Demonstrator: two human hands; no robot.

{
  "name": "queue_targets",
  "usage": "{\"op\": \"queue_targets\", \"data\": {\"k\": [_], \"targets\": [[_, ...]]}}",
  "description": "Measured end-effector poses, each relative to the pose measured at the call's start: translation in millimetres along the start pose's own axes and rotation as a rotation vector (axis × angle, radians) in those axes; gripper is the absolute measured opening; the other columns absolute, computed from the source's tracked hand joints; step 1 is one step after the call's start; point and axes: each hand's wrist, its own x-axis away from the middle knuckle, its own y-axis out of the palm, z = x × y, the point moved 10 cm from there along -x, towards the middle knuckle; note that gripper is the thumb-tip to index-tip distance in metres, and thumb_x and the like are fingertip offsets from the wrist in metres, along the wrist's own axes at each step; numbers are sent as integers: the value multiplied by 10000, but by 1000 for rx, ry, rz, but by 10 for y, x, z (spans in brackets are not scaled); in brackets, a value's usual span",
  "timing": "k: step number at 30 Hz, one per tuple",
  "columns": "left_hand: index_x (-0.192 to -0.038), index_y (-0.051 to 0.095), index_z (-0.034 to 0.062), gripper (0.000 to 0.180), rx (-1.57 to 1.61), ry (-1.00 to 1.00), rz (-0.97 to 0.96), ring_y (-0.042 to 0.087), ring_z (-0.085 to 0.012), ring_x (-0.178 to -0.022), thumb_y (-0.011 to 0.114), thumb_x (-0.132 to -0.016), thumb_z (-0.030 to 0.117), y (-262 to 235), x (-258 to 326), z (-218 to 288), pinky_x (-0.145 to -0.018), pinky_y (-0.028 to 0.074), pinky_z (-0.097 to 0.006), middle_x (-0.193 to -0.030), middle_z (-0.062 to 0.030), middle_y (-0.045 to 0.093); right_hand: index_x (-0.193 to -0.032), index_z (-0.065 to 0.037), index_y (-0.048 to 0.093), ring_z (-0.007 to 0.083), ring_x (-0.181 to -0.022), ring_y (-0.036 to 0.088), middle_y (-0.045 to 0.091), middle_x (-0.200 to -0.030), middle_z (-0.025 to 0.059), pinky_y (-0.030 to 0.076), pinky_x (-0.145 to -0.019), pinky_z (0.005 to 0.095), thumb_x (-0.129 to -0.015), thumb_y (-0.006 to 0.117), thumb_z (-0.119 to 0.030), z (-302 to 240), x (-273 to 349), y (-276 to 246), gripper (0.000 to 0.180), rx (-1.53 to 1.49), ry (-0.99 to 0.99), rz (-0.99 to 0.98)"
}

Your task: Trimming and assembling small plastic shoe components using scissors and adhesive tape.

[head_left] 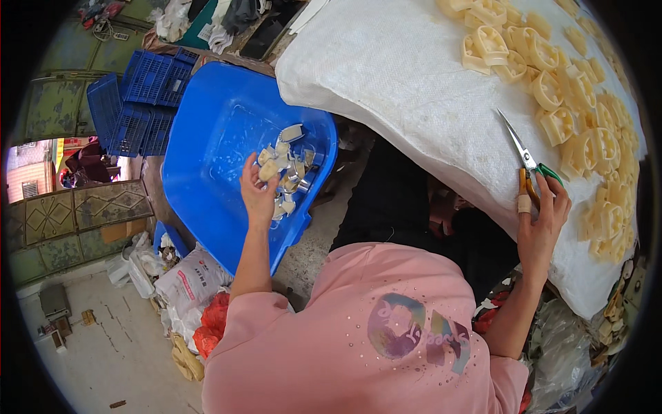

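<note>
Over the big blue plastic tub (pixel 200 145), my left hand (pixel 258 200) has its thumb and fingers curled round a small cream-coloured piece (pixel 269 170). Several cream and shiny silver pieces (pixel 298 172) lie loosely heaped in the tub beside the fingertips. My right hand (pixel 541 224) grips a pair of scissors (pixel 525 157) above the white cloth surface; the blades point away from me and look closed. One handle is orange, the other green. A tan wrap covers one finger of this hand.
Many pale yellow ring-shaped moulded parts (pixel 548 90) are spread on the white woven sheet (pixel 386 62) at the right. Blue crates (pixel 138 103) stand behind the tub. A white sack (pixel 193 279) and red plastic bags (pixel 215 321) lie at the lower left, with clear plastic bags (pixel 562 345) at the lower right.
</note>
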Motion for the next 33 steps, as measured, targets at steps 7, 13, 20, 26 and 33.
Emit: {"op": "queue_targets", "data": {"k": [7,13,20,26,33], "targets": [[-1305,453,97,601,-352,223,45,393,-333,-1187,669,-748,155,359,-65,370,-1010,330,-409,-1247,-202,403,-1174,-65,570,326,-1115,450,496,-1190,130,341,-962,418,-759,649,-53,-41,-36,134,423,-23,-22,10],[-1209,508,19,449,-341,673,-55,431,-345,-1141,616,-775,63,1199,261,1671,-987,338,-420,-1204,-187,483,-1046,-65,604,361,-1082,461,503,-1102,184,361,-921,470,-658,624,4,15,-46,-27,394,-66,-20,107],[-1182,527,-15,388,-157,1007,-307,457,-328,-1129,585,-799,8,1901,948,2486,-966,362,-403,-1196,-185,488,-1048,-171,590,312,-1059,455,487,-1135,114,364,-842,431,-603,754,-250,101,104,-173,482,-27,-56,166],[-1133,556,0,330,-54,1112,-551,491,-315,-1072,583,-806,33,2445,1395,2913,-947,372,-387,-1144,-170,513,-1093,-196,577,304,-1083,447,478,-1171,131,339,-874,417,-531,773,-234,314,197,-257,597,127,64,284],[-1112,572,12,382,-57,1110,-695,476,-332,-1047,594,-732,-18,2986,1541,3124,-889,385,-404,-1117,-178,489,-1018,-75,597,280,-1011,511,542,-1071,119,388,-851,415,-703,647,-172,335,242,-722,333,-38,-40,343]]}}
